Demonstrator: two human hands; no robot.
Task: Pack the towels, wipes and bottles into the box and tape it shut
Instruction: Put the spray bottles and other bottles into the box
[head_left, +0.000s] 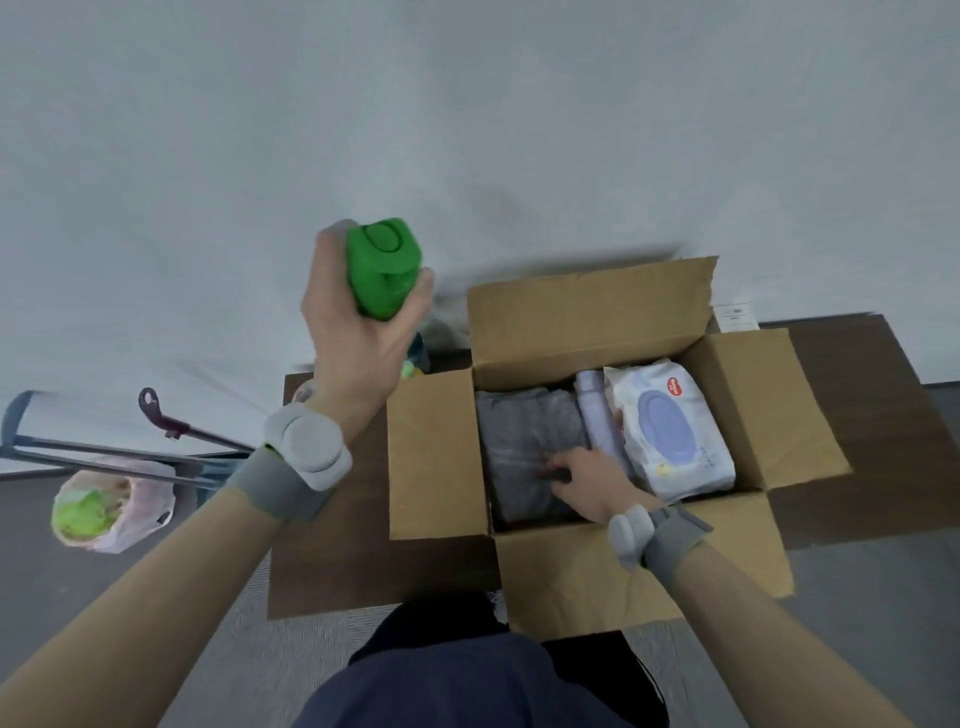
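A dark brown desk (353, 561) stands against a pale wall (363, 104), on grey carpet (234, 649). The open box (587, 322) on it holds grey towels (519, 441) and wipes (670, 426). The left grip (358, 332) clasps a green bottle (382, 270), raised left of the box. The right grip (592, 480) rests on the towels; I cannot tell whether it holds anything.

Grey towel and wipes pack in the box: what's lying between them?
A pale lilac cylinder, probably a bottle, lies between grey towel and wipes pack, per the head view.

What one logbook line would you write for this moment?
phase: packing | left hand: grips green bottle, raised | right hand: inside box, at grey towel | wipes: in box | flaps: open
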